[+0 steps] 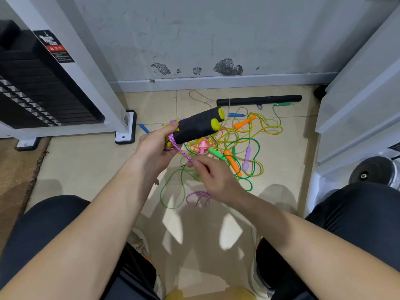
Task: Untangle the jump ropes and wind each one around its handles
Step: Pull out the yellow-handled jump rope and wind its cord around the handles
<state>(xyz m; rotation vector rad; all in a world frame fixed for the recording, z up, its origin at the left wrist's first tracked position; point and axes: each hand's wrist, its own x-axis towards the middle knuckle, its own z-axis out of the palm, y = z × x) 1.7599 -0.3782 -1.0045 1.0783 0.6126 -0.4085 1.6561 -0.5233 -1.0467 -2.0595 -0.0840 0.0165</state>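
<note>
Fingers [199,166] of my right hand [213,180] pinch the pink rope [183,153] taut; left hand [154,148] clamps both handles [199,126] for winding.

Left hand [156,146] gripping black handles [198,125], right hand [213,177] pinching pink rope [184,153]

head view | faces forward-down onto floor [86,165] (wide-angle) | close overhead
</note>
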